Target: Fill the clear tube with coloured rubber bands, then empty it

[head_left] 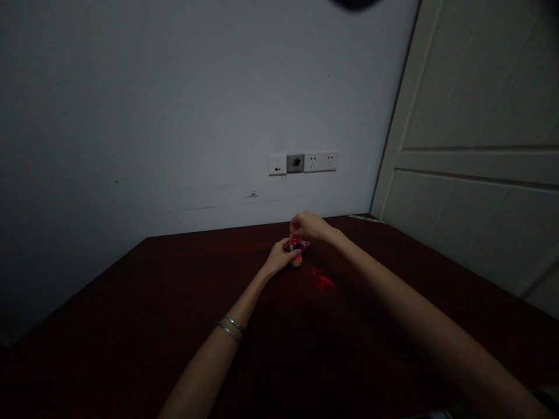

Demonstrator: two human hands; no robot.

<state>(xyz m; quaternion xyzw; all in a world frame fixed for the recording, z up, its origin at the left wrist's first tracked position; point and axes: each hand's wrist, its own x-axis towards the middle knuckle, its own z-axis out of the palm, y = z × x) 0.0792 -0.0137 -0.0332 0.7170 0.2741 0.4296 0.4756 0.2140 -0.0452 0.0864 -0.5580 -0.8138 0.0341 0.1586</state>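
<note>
A small red jar (295,242) stands on the dark red tabletop, partly covered by my fingers. My left hand (280,256) is wrapped round its side. Over the jar's mouth, my right hand (305,224) has its fingertips pinched together; what they hold, if anything, is too small to make out. A small multicoloured thing (296,262) with yellow and pink shows at the jar's front, below my left thumb. Just right of the jar sits a purple-pink thing (304,247) with a pale loop. Thin bright red strands (322,280) lie scattered in front, to the right.
The dark red table (183,291) reaches back to a pale wall (196,116) with sockets (321,162) and a grey switch plate (295,163). On the right stands a panelled white door (471,157). A thin pale strip (367,219) lies at the table's far right edge.
</note>
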